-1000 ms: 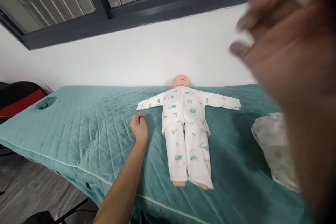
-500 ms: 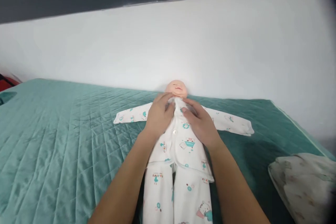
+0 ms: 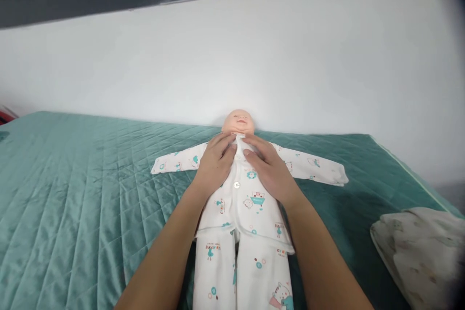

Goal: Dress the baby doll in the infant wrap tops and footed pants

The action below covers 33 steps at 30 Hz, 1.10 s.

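A baby doll (image 3: 238, 121) lies on its back on a teal quilted bed cover (image 3: 90, 179), head against the white wall and arms spread wide. It wears a white printed shirt (image 3: 250, 203) with a button down the front and matching trousers (image 3: 214, 271). My left hand (image 3: 214, 164) and my right hand (image 3: 271, 169) rest on the doll's upper chest. Their fingertips meet at the shirt's front opening just under the chin. Both hands pinch the fabric there, thumbs pressed toward the fingers.
A bundle of pale printed cloth (image 3: 417, 247) lies at the right edge of the bed. The white wall (image 3: 254, 58) runs right behind the doll's head, under a dark window frame. A red object shows at the far left edge.
A second ago my left hand lay on the cover beside the doll and my right hand was raised near the camera. Both now sit on the doll's chest at the collar, and the view has moved closer.
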Each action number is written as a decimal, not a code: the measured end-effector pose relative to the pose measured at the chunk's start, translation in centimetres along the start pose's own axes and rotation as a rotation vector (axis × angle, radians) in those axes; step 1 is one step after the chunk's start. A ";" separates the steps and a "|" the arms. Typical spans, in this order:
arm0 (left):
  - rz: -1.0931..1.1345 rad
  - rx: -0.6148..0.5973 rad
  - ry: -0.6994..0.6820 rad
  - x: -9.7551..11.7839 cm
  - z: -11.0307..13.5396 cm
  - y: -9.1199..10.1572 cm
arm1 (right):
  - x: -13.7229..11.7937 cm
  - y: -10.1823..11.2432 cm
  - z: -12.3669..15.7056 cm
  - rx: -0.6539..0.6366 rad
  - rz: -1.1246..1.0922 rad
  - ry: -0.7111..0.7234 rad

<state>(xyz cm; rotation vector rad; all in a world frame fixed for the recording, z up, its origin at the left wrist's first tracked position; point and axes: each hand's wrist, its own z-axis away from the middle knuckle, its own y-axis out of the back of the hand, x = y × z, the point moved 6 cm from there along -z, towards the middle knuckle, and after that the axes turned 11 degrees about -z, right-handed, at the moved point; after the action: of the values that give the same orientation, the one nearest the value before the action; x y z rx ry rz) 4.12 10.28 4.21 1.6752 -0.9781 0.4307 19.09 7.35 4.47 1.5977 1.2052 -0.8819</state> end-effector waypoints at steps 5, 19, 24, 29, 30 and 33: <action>0.001 0.003 -0.020 0.0 0.0 0.0 | 0.0 -0.1 -0.1 -0.017 0.020 0.018; -0.005 -0.014 -0.012 -0.1 0.0 -0.1 | -0.1 -0.3 0.0 -0.045 0.060 -0.011; -0.030 -0.015 -0.040 0.0 0.0 -0.1 | -0.2 -0.4 -0.1 -0.066 0.082 0.001; -0.045 -0.031 -0.046 0.1 0.0 -0.2 | 0.0 -0.5 -0.1 -0.080 0.107 -0.025; -0.043 -0.029 -0.051 0.1 0.0 -0.2 | 0.1 -0.6 -0.1 -0.079 0.112 -0.029; -0.036 -0.021 -0.043 0.1 -0.1 -0.2 | 0.3 -0.5 -0.1 -0.050 0.104 -0.033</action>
<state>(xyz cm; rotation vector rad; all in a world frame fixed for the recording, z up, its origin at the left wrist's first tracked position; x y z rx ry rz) 4.32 10.33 4.13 1.6859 -0.9793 0.3610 18.67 7.58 4.11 1.5844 1.1029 -0.8033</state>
